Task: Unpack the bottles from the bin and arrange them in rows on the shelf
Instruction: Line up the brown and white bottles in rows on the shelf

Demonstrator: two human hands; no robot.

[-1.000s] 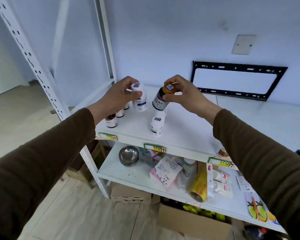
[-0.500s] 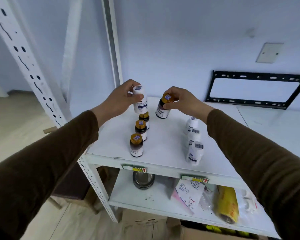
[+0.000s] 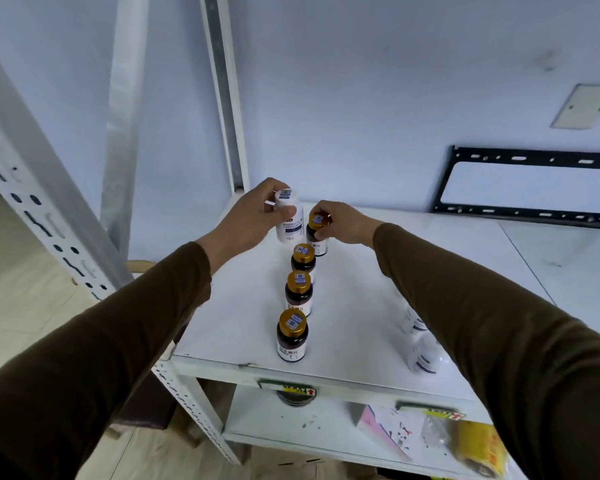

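**Long brown sleeves, bare hands**

From my remote seat I saw two arms reaching into the head view, both covered in long dark brown sleeves. The left sleeve [image 3: 94,351] was plain, a soft-looking knit with no print, stripe or logo that I could make out, and it ended in a simple edge at the wrist. The right sleeve [image 3: 499,341] matched it in colour and cloth, with loose folds along the forearm. The left hand [image 3: 248,220] and right hand [image 3: 343,223] were bare: I saw no gloves, rings, watch or bands on either.
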